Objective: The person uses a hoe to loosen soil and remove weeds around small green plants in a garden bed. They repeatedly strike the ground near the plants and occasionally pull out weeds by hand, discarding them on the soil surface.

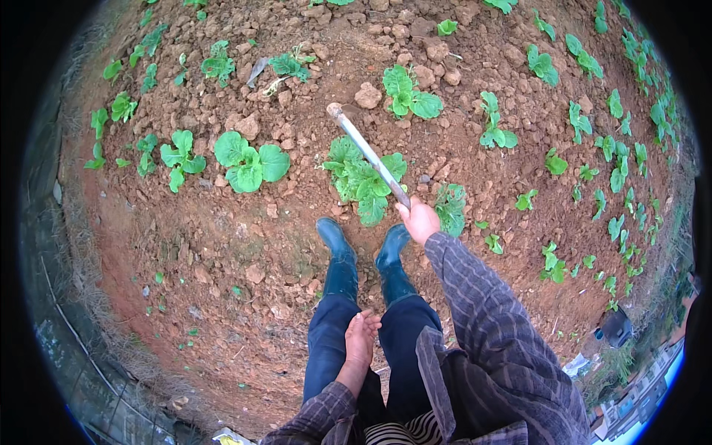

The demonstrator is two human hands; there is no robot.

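Note:
My right hand [420,220] is closed around the lower end of a pale metal-looking handle [366,149], which slants up and left over a leafy green plant [364,181]. The handle's far end lies over the soil near a clod; a brownish part beside that end is hard to make out. Another leafy plant [450,208] stands just right of my right hand. My left hand [360,336] hangs in front of my legs with its fingers loosely curled, holding nothing.
Rubber boots [340,261] stand on reddish soil [222,228]. A large seedling [250,164] grows ahead to the left, another [409,94] beyond the handle. Many small plants [556,161] spread to the right, with clods [368,95] between them. A dark container [616,328] sits far right.

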